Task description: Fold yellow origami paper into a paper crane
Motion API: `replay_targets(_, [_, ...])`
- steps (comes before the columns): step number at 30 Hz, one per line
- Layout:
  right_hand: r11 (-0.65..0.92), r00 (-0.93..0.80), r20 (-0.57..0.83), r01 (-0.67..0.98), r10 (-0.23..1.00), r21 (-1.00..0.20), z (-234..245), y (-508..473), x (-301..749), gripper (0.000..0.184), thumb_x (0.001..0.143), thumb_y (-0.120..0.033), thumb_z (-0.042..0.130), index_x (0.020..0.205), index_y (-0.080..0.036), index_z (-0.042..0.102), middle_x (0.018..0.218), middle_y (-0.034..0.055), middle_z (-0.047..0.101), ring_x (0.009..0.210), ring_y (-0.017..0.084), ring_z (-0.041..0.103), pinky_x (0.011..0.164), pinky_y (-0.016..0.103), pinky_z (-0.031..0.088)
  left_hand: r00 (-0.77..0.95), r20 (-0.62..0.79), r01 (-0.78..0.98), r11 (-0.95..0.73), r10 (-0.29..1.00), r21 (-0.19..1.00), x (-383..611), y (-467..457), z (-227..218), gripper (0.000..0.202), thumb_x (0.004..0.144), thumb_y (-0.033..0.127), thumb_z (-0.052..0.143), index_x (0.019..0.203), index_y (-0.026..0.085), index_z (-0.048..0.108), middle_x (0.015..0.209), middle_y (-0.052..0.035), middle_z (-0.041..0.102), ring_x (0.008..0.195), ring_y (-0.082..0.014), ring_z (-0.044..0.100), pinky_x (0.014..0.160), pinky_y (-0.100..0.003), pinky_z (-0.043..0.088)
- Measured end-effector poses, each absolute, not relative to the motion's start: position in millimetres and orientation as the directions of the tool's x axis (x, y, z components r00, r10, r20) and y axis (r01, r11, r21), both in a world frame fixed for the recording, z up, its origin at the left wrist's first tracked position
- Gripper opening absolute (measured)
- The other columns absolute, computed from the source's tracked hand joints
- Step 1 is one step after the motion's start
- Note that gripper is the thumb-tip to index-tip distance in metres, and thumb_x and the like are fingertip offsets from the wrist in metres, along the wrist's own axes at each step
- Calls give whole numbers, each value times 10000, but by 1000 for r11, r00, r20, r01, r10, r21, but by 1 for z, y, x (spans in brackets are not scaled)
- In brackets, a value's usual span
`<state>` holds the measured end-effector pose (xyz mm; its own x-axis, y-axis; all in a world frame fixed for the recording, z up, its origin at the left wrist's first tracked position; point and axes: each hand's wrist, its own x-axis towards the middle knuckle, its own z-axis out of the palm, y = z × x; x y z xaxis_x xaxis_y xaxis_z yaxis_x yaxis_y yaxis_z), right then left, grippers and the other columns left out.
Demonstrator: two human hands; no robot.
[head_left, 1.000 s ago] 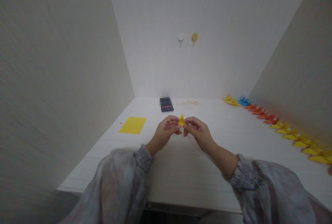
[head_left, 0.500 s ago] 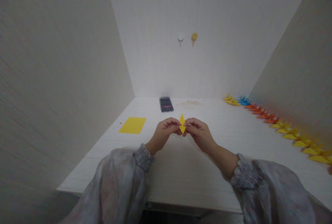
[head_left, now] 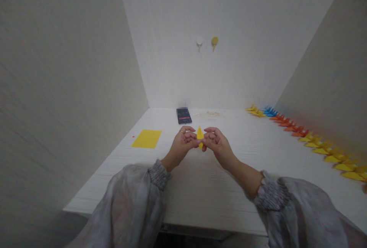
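Note:
Between my two hands is a small folded piece of yellow origami paper (head_left: 200, 132), its narrow point facing away from me. My left hand (head_left: 185, 141) pinches its left side, thumb laid across the lower part. On the other side my right hand (head_left: 215, 141) grips it the same way, and the two thumb tips almost meet over the paper. Both index fingers are raised and curved beside the upper point. The fingers partly cover the paper's lower half.
A flat yellow paper sheet (head_left: 146, 139) lies to the left, with a tiny red scrap (head_left: 133, 136) beside it. A phone (head_left: 184, 117) rests at the back. Folded paper cranes in yellow, blue and orange (head_left: 295, 130) line the table's right side. Two hooks (head_left: 214, 41) are on the wall.
My thumbs have moved onto the front of the folded paper and my index fingers have lifted off its sides. The paper's lower part is more covered now.

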<state>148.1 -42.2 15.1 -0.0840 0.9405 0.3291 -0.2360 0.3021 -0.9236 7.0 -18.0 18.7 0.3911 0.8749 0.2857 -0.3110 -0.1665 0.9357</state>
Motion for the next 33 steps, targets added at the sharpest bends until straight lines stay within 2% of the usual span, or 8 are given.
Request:
replay_targets(2, [275, -103, 298, -192, 949, -942, 15, -43, 149, 239, 673, -279, 609, 865, -186, 503, 624, -29, 572, 478, 86, 513, 502, 238, 405, 388, 281, -309, -163, 878, 937, 7, -18, 18, 400, 615, 200, 654, 951, 155, 441, 663, 27, 548, 559, -61, 515, 569, -209, 408])
replay_targets(5, [247, -110, 259, -111, 960, -963, 15, -44, 150, 166, 686, -303, 592, 749, -155, 551, 549, -15, 578, 468, 85, 492, 499, 232, 388, 375, 246, -276, -146, 894, 950, 6, -18, 18, 329, 596, 209, 666, 875, 123, 515, 676, 3, 569, 581, -68, 519, 586, -214, 411])
replay_targets(8, [235, -80, 241, -83, 967, -968, 16, -44, 150, 161, 670, -309, 604, 704, -158, 559, 500, -27, 562, 457, 86, 481, 495, 230, 377, 353, 202, -226, -126, 914, 966, 7, -19, 19, 252, 587, 244, 671, 769, 110, 559, 657, -8, 588, 559, -72, 513, 576, -223, 411])
replay_targets(16, [240, -63, 243, -45, 968, -970, 17, -45, 150, 149, 688, -300, 579, 644, -157, 566, 481, -27, 550, 463, 90, 477, 501, 234, 374, 348, 158, -210, -87, 924, 974, 7, -18, 18, 208, 582, 267, 669, 691, 111, 585, 606, 3, 583, 529, -70, 489, 552, -217, 379])
replay_targets(28, [260, -15, 261, 170, 965, -951, 20, -48, 142, 212, 717, -373, 529, 653, -171, 516, 468, -31, 521, 436, 101, 484, 450, 225, 385, 341, 150, -193, -87, 928, 977, 9, -17, 19, 180, 592, 264, 642, 654, 108, 577, 562, 7, 558, 503, -64, 454, 519, -207, 348])
replay_targets(33, [240, -37, 237, 162, 971, -957, 19, -45, 144, 202, 697, -368, 550, 694, -166, 563, 496, -20, 557, 471, 116, 522, 499, 248, 419, 262, 118, -179, -72, 958, 981, 7, -15, 17, 192, 571, 271, 659, 625, 109, 571, 532, 10, 548, 493, -69, 461, 520, -216, 360])
